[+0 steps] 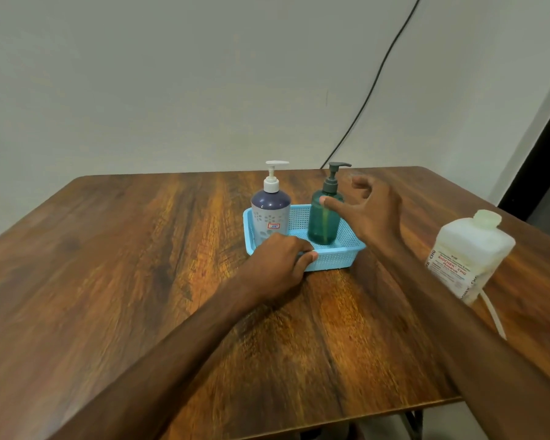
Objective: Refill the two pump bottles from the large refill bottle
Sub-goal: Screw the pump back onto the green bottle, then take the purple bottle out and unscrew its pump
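Our left hand [280,265] on wooden table [108,249], fingers curled over near rim of blue basket [334,262], thumb on its front wall: gripping basket. Inside basket, at 9 o'clock, purple pump bottle [270,214] with white pump, upright. At 3 o'clock in basket, green pump bottle [324,220], upright, pump on. Our right hand [375,211] spread wide, thumb tip at green bottle's shoulder, fingers not closed round it. At 4 o'clock from basket, well apart, near table edge: large white refill bottle [470,252].

My left hand [277,265] grips the basket [337,260] rim; my right hand [373,212] spreads open, thumb at the green bottle [323,228].
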Demonstrator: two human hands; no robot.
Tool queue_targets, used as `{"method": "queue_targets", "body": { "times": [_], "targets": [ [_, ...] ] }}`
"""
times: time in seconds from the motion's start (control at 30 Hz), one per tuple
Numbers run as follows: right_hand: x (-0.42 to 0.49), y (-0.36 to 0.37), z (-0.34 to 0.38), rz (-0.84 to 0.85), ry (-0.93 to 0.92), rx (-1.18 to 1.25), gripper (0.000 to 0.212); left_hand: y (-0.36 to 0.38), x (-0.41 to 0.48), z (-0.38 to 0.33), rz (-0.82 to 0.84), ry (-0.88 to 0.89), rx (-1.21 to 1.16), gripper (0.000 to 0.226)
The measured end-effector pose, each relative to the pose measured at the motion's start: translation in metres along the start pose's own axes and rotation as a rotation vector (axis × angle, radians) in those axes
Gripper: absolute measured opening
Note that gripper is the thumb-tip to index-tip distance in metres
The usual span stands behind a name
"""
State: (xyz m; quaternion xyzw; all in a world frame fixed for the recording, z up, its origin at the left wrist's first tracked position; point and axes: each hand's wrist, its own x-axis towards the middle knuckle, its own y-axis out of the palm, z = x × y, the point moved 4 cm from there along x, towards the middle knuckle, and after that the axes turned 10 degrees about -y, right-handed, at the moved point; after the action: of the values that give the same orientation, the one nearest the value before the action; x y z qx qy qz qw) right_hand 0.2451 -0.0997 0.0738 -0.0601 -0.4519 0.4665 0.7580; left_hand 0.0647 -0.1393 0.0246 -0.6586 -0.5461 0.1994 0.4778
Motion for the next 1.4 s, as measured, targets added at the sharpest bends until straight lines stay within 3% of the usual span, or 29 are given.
{"method": "queue_targets", "body": {
  "times": [0.07,0.13,0.23,0.3,0.4,0.77,1.07,1.2,1.3,1.4],
  "targets": [
    [-0.015,-0.012,0.027,-0.111,-0.109,0.028,0.049,0.000,0.001,0.001,-0.002,-0.005,-0.005,0.035],
    [-0.026,-0.011,0.056,-0.003,-0.190,0.075,0.036,0.000,0.000,0.001,-0.012,0.003,-0.016,0.034],
    [-0.026,0.015,0.085,0.281,-0.212,0.106,0.052,0.001,-0.003,0.002,-0.024,-0.004,-0.043,0.032],
    [-0.019,0.037,0.091,0.353,-0.186,0.108,0.065,0.000,-0.005,0.002,-0.024,-0.008,-0.046,0.032],
    [-0.006,0.064,0.089,0.364,-0.171,0.078,0.078,-0.002,-0.008,-0.002,-0.043,0.015,-0.044,0.031],
    [0.011,0.082,0.070,0.381,-0.143,0.068,0.075,0.001,-0.006,0.000,-0.066,0.047,-0.005,0.032],
    [0.021,-0.044,0.104,0.130,-0.147,0.250,0.078,0.004,-0.013,0.000,-0.135,-0.005,0.061,0.039],
    [-0.007,-0.097,0.094,0.163,-0.150,0.182,0.075,0.002,-0.015,-0.001,-0.136,0.000,0.019,0.035],
    [-0.035,-0.112,0.074,0.214,-0.112,0.130,0.073,-0.005,-0.016,0.000,-0.211,-0.010,-0.136,0.024],
    [-0.060,-0.114,0.052,0.251,-0.070,0.152,0.073,-0.013,-0.020,-0.002,-0.273,-0.019,-0.287,0.028]
  ]
}}
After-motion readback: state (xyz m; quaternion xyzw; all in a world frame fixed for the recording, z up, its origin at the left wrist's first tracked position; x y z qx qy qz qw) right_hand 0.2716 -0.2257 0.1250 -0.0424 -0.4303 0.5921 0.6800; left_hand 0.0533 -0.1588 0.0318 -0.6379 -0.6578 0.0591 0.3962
